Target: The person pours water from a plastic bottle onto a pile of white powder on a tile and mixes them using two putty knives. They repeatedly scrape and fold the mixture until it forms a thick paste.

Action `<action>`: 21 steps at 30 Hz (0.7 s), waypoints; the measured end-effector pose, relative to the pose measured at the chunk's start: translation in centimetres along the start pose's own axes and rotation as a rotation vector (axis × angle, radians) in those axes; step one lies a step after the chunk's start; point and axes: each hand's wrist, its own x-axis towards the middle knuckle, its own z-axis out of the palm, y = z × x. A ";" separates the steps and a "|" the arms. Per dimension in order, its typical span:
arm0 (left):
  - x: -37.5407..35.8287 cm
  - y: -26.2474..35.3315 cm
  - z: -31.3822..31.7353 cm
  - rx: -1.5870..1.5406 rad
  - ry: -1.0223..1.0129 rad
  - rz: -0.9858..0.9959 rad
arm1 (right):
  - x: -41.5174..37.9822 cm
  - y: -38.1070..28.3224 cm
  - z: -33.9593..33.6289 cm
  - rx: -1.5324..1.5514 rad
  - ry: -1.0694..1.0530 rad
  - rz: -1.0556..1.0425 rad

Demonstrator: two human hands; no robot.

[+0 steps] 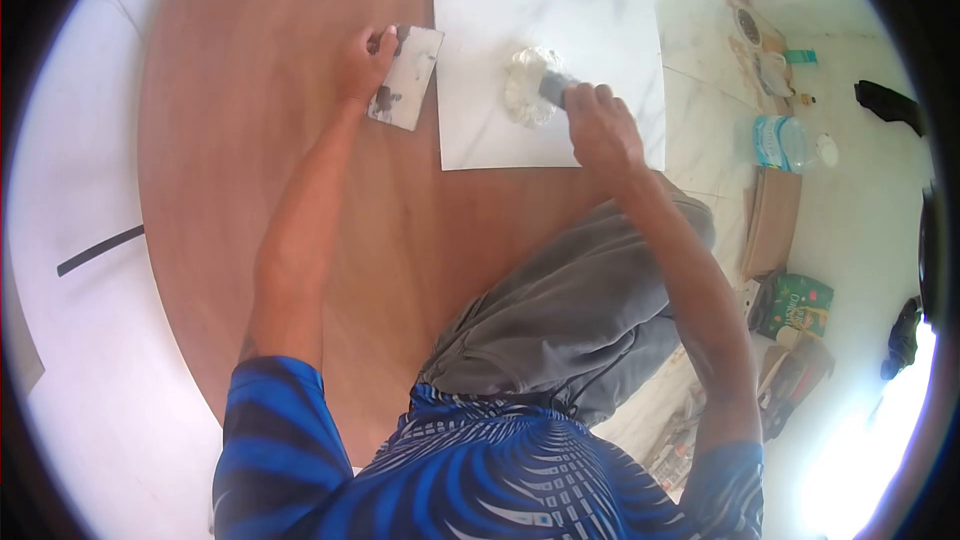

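Note:
My left hand (370,65) is closed on a rectangular plastering trowel (412,75), its pale face spotted with dark stains. It is held over the brown wooden board, beside the left edge of a white marbled tile (490,0). A round mound of whitish paste (525,90) lies on the tile. Closed around a putty knife (552,88), my right hand (605,130) has the grey blade at the mound's right side; the blade is slightly blurred. The knife's handle is mostly hidden by my fingers.
The reddish-brown board (240,140) spreads beneath the tile and beside my legs. Along the right wall stand a water bottle (780,143), a cardboard piece (772,220) and a green bag (797,306). A dark strip (100,250) lies at the left.

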 end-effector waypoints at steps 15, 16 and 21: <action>-0.2 0.6 -0.3 0.012 0.042 0.004 | 1.0 -0.4 -0.4 0.033 -0.068 0.027; -0.3 0.5 -0.1 0.002 0.066 -0.006 | 0.8 -0.4 -2.4 0.006 -0.112 -0.029; 0.0 0.2 -0.2 -0.013 0.010 0.034 | 2.0 1.7 -2.8 0.065 -0.031 0.109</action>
